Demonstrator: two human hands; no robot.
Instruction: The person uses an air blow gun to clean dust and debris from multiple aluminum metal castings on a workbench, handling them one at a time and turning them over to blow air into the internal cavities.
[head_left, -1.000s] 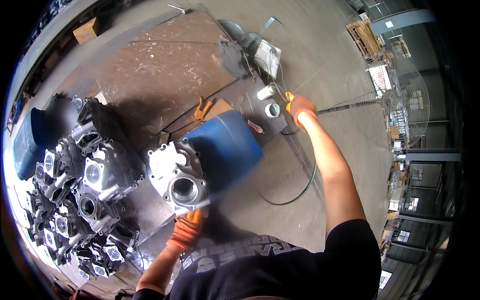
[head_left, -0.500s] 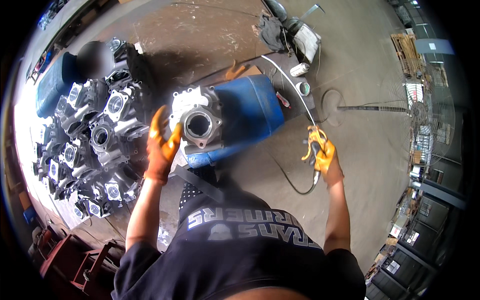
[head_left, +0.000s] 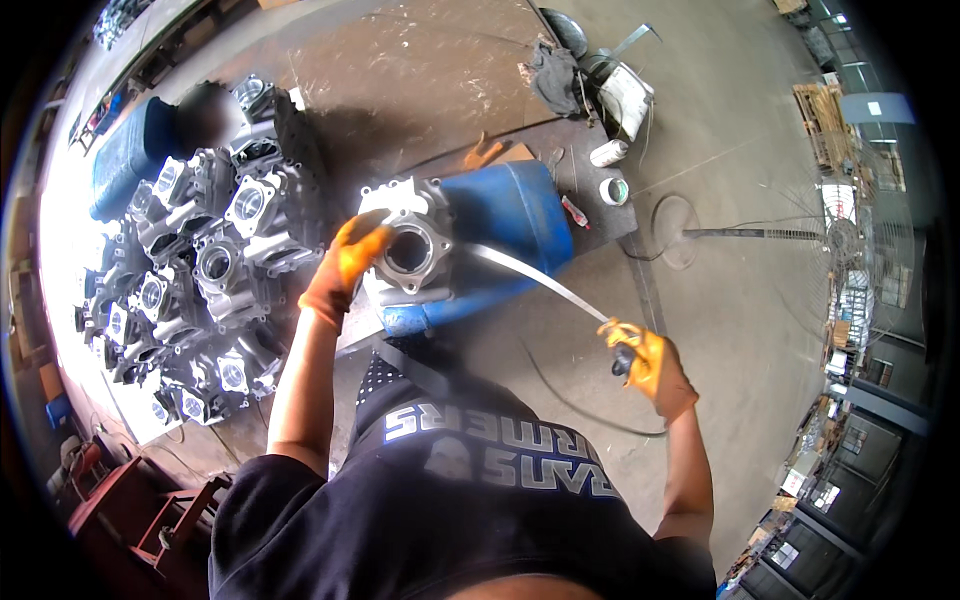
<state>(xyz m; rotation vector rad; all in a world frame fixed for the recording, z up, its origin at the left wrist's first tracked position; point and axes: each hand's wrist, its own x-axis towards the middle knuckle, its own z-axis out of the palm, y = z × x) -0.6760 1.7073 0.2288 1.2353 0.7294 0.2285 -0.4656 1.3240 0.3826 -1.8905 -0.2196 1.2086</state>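
Note:
A silvery cast-metal housing [head_left: 432, 272] with a round flanged opening rests on a blue plastic drum [head_left: 515, 215], which lies on its side at the table's edge. My left hand [head_left: 347, 262], in an orange-yellow work glove, is closed on the housing's left side beside the flange. An air blow gun [head_left: 623, 358] with a long, curved pale nozzle [head_left: 545, 283] is in my gloved right hand [head_left: 652, 370], out to the right. The nozzle's far end is by the housing's right side; whether it touches cannot be made out. A dark hose [head_left: 590, 412] curves below the gun.
Several similar housings [head_left: 215, 265] crowd the left, with another blue drum [head_left: 132, 160] behind them. A loose glove [head_left: 485, 152], a white bottle [head_left: 608, 152] and a small can [head_left: 613, 191] lie beyond the drum. A large fan [head_left: 838, 235] stands at the right.
My left hand has moved from beside the housing onto it and closed. The blow gun's nozzle has swung from pointing away to pointing left at the housing.

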